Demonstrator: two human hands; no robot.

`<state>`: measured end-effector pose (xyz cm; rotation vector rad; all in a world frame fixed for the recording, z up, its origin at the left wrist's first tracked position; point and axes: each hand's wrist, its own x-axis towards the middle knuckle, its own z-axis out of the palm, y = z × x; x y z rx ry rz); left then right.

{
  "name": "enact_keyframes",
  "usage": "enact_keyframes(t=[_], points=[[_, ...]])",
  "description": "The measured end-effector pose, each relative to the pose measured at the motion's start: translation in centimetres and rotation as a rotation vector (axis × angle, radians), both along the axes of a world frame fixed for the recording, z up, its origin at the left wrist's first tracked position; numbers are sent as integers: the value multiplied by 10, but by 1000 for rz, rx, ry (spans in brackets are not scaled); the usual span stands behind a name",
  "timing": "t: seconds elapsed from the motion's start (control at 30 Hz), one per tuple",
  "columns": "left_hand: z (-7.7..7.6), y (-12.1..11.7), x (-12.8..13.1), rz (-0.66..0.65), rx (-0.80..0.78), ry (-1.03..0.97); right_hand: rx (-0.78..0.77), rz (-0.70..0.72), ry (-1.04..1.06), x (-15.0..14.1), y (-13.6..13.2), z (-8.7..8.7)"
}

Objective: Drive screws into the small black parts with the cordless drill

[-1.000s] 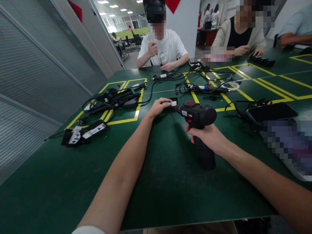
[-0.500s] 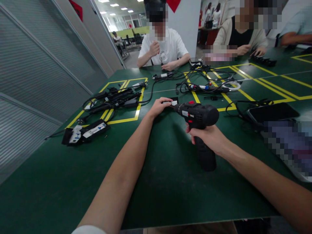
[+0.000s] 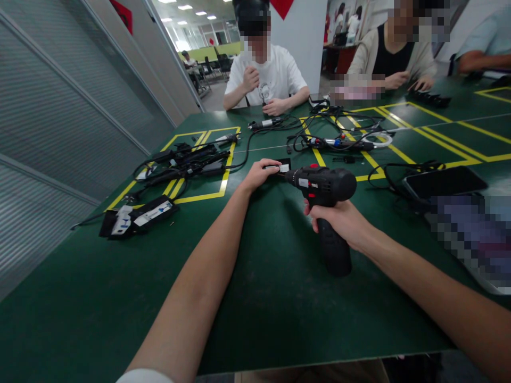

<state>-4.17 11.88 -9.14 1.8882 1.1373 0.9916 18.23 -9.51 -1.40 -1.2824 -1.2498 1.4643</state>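
Observation:
My right hand [image 3: 339, 222] is wrapped round the grip of a black cordless screwdriver [image 3: 325, 186] with red trim, its nose pointing left. The nose meets a small white and black part [image 3: 282, 168] on the green table [image 3: 255, 298]. My left hand [image 3: 258, 174] is closed on that small part and holds it down against the table top, just left of the tool's tip.
A pile of black cables and adapters [image 3: 187, 162] lies in a yellow-taped box at the left. A black and white device [image 3: 136, 218] lies nearer. More cables [image 3: 339, 138] and a phone [image 3: 443, 182] lie to the right. Other people sit across the table.
Nothing has changed beyond a slight shift of the screwdriver and of the camera; both hands keep their hold.

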Motion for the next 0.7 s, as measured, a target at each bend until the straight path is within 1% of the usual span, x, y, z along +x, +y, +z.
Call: enact_keyframes(t=[0.27,0.47,0.7], points=[[0,1,0,-7,9,17,38,11,-14,0,1,-1],[0,1,0,-2,14,10,26,-1,-10,0,0,-2],[0,1,1,1,3,-12,59,32,-52,0,2,-4]])
